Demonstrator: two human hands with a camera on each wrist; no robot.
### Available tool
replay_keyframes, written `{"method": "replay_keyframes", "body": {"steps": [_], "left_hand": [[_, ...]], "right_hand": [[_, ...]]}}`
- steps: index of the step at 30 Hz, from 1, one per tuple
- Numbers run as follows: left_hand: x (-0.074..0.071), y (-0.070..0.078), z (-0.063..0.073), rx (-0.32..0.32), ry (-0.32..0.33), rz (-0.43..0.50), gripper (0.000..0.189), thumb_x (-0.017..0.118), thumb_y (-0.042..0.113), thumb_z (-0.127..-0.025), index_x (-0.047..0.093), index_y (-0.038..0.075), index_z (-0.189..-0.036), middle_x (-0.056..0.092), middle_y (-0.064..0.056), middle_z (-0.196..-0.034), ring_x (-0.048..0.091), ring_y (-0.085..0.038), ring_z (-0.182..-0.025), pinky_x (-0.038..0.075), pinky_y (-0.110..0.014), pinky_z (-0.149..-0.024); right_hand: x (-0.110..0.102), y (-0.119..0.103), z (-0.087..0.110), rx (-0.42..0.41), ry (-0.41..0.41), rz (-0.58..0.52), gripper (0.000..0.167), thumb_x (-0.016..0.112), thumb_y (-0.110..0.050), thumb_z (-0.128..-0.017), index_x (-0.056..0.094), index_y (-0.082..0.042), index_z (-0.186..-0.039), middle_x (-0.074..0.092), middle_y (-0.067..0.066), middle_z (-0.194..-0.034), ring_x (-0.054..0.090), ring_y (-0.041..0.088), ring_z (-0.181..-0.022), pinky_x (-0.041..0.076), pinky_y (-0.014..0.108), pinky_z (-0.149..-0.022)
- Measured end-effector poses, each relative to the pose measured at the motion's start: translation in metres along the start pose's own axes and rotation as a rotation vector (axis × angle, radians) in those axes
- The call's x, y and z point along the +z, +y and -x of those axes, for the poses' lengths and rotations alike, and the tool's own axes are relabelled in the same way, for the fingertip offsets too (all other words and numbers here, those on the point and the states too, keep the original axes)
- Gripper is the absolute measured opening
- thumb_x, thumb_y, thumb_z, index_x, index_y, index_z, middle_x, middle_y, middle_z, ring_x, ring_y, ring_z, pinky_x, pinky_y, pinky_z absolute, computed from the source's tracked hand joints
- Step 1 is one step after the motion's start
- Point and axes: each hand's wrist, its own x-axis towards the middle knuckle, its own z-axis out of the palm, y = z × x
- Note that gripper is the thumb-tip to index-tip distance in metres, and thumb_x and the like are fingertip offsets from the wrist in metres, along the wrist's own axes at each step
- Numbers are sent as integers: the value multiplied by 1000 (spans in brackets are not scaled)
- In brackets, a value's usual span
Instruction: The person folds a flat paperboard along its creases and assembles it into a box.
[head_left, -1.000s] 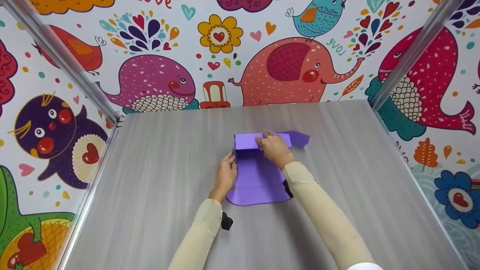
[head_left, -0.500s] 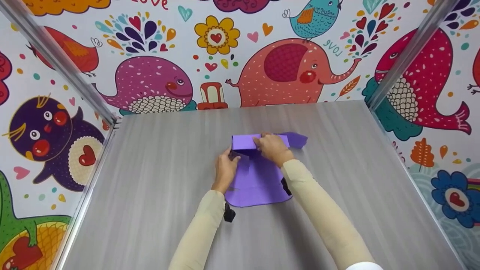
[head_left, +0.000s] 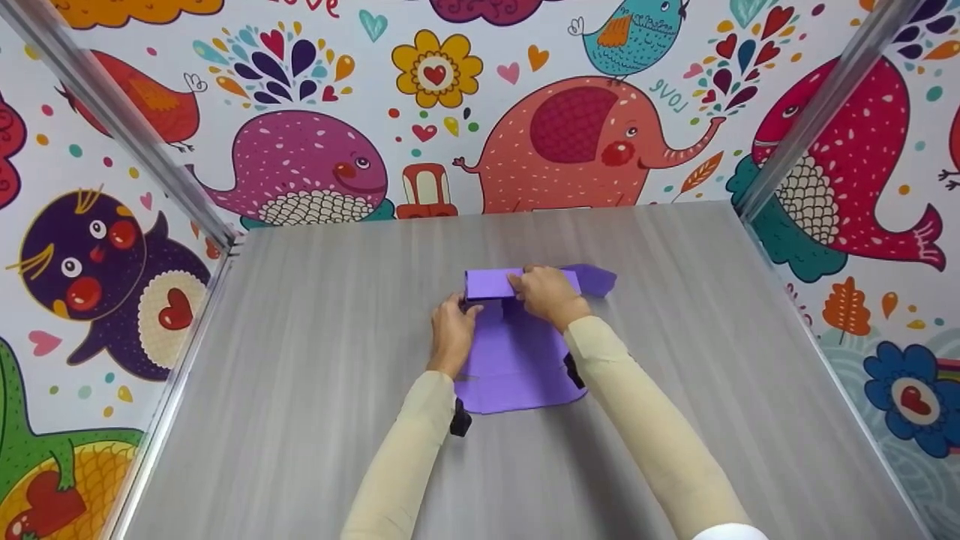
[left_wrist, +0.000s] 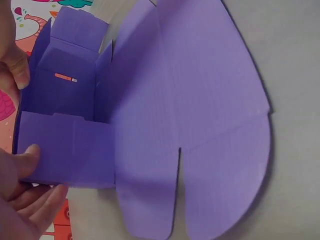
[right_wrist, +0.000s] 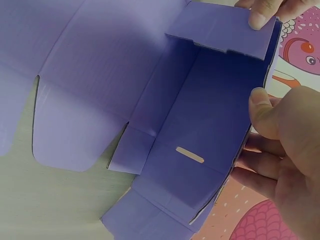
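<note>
A partly folded purple cardboard box (head_left: 510, 352) lies on the table, its back raised and a broad panel flat toward me. My left hand (head_left: 451, 334) pinches its left end flap (left_wrist: 75, 150), thumb on the face, fingers behind; the flap stands turned inward across that end. At the raised back, my right hand (head_left: 551, 296) grips the upper strip, thumb on the inner side and fingers outside in the right wrist view. A slot (right_wrist: 190, 154) shows in the box wall. The right end flap (head_left: 592, 280) sticks out, unfolded.
Grey wood-grain table (head_left: 315, 360) surrounds the box. Cartoon-printed walls (head_left: 450, 150) stand behind and at both sides, with metal posts (head_left: 825, 112) at the corners. Black wrist cameras (head_left: 460, 418) hang by the sleeves.
My left hand has moved slightly forward and brought the left end flap inward across the box's end. The right hand keeps its grip at the back.
</note>
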Motion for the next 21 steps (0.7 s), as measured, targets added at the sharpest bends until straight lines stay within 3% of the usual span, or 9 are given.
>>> {"method": "replay_keyframes", "body": {"steps": [7, 15, 18, 21], "left_hand": [[3, -1, -4, 33, 32, -48, 10, 69, 5, -92, 69, -5, -88, 74, -19, -89, 72, -31, -84, 59, -44, -73], [8, -1, -5, 145, 75, -201, 10, 63, 2, -93, 60, -6, -87, 69, -24, -84, 71, -41, -81, 58, -49, -69], [9, 0, -7, 137, 82, -239, 10, 64, 2, -91, 59, -6, -90, 69, -26, -86, 71, -43, -83, 58, -49, -71], [10, 4, -9, 75, 40, -254, 15, 65, 2, -91, 57, -7, -99, 68, -26, -93, 71, -43, -89, 58, -49, -76]], "right_hand": [[3, -1, -1, 0, -7, 9, 14, 69, -11, -92, 71, 2, -96, 70, 22, -90, 70, 43, -82, 58, 53, -76], [3, 0, 0, -11, -17, 38, 11, 69, -10, -91, 69, -1, -97, 70, 22, -89, 70, 42, -81, 58, 53, -74], [3, -1, 0, -14, -21, 48, 9, 70, -8, -90, 69, -2, -97, 70, 21, -90, 70, 41, -82, 58, 52, -74], [3, -1, 0, -1, -28, 28, 8, 70, -8, -90, 70, -1, -93, 70, 21, -90, 70, 41, -83, 58, 52, -75]]}}
